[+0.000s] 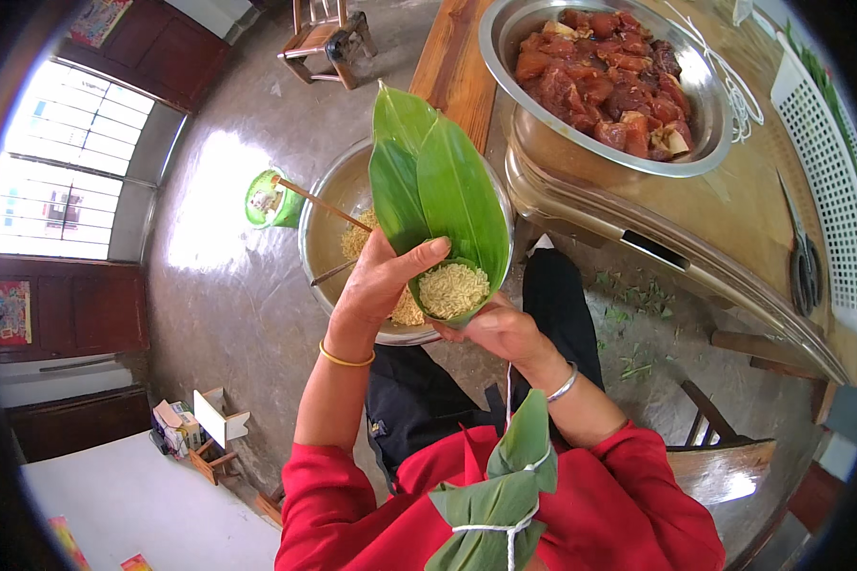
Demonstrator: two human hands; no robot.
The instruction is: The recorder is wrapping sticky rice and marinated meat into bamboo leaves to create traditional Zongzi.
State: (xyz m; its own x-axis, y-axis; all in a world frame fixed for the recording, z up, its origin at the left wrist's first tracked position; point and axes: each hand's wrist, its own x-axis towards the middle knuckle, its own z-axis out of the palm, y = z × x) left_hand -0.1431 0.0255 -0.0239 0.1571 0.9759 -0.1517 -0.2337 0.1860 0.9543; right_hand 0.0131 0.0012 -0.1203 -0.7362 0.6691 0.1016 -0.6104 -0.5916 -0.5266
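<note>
My left hand (393,278) grips broad green leaves (460,185) folded into a cone, its thumb on the cone's rim. Uncooked rice grains (454,289) fill the cone. Under and to the right of it, my right hand (503,325) supports the base, fingers curled against the leaf. Behind my hands a metal basin (314,285) holds more rice (356,235) and two sticks, one a wooden chopstick (321,203). Close to my chest hang leaf-wrapped bundles (493,524) tied with white string (508,400).
At the upper right, a steel bowl (500,71) of raw marinated meat (600,86) stands on the table (743,200), with white string, black-handled scissors (803,264) and a white plastic basket (821,128) nearby. A green bin (275,200) and a small chair (328,43) stand on the floor.
</note>
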